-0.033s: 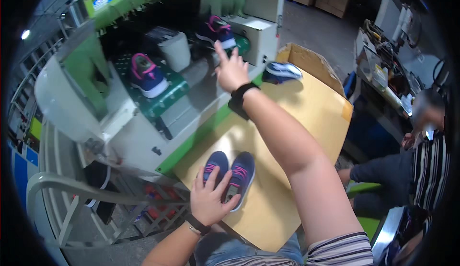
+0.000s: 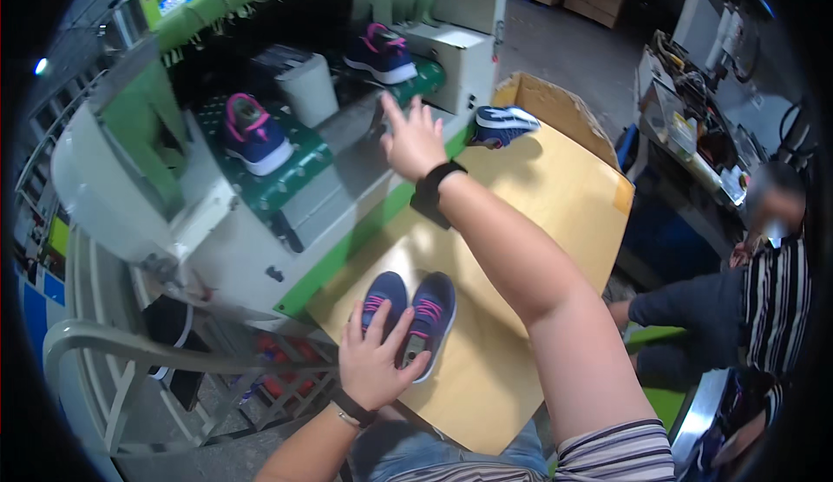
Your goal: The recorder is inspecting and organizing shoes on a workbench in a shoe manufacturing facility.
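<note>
A pair of navy sneakers with pink laces stands side by side on a tan board. My left hand (image 2: pixel 375 360) lies over the left sneaker (image 2: pixel 388 289), its fingers spread and the thumb reaching across the heel of the right sneaker (image 2: pixel 436 304). My right hand (image 2: pixel 415 142) is stretched forward with fingers apart and nothing in them, in front of the machine's opening. Beyond its fingertips a navy sneaker with pink trim (image 2: pixel 382 55) sits on the machine's right green belt (image 2: pixel 429 81). A similar sneaker (image 2: pixel 259 139) stands on the left green belt (image 2: pixel 299 170).
A dark blue shoe (image 2: pixel 503 126) lies on its side at the far edge of the tan board (image 2: pixel 486 378). Behind it rises a cardboard box (image 2: pixel 564 104). A grey metal railing (image 2: pixel 173 347) runs at left. A person in a striped shirt (image 2: pixel 772 308) sits at right.
My right hand has drawn back slightly from the sneaker on the right belt, leaving a gap. The whole view has shifted a little. My left hand stays over the pair.
</note>
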The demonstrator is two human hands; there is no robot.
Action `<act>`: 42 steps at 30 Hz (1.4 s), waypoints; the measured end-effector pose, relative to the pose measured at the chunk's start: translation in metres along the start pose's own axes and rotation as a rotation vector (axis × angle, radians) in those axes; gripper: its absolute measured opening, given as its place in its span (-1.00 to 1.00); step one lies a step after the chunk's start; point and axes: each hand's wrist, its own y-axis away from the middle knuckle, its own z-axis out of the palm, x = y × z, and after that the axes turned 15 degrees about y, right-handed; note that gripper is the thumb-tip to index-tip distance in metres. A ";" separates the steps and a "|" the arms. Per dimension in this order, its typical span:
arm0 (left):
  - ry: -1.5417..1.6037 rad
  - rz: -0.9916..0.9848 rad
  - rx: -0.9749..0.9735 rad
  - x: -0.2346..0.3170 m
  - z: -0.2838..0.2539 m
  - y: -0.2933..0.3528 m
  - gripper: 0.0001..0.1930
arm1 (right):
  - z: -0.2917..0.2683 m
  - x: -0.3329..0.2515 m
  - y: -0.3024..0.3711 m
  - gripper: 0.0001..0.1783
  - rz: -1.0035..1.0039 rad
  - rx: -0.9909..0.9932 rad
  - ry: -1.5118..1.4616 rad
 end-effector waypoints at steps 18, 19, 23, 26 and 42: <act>0.020 0.016 -0.167 0.004 0.004 -0.014 -0.28 | 0.062 0.219 0.011 -0.14 0.360 -0.041 0.110; 0.024 0.034 -0.185 0.001 0.004 -0.014 -0.27 | 0.068 0.219 0.006 -0.22 0.341 0.054 0.081; -0.173 0.106 -0.224 -0.020 -0.021 -0.007 -0.30 | 0.077 0.147 -0.017 -0.26 0.745 -0.063 -0.102; -0.167 0.207 -0.207 -0.023 0.001 -0.013 -0.35 | 0.077 0.181 0.008 0.02 0.844 -0.060 -0.212; -0.198 0.290 -0.167 -0.038 0.000 -0.003 -0.45 | -0.067 0.109 0.319 -0.13 0.385 0.130 -0.156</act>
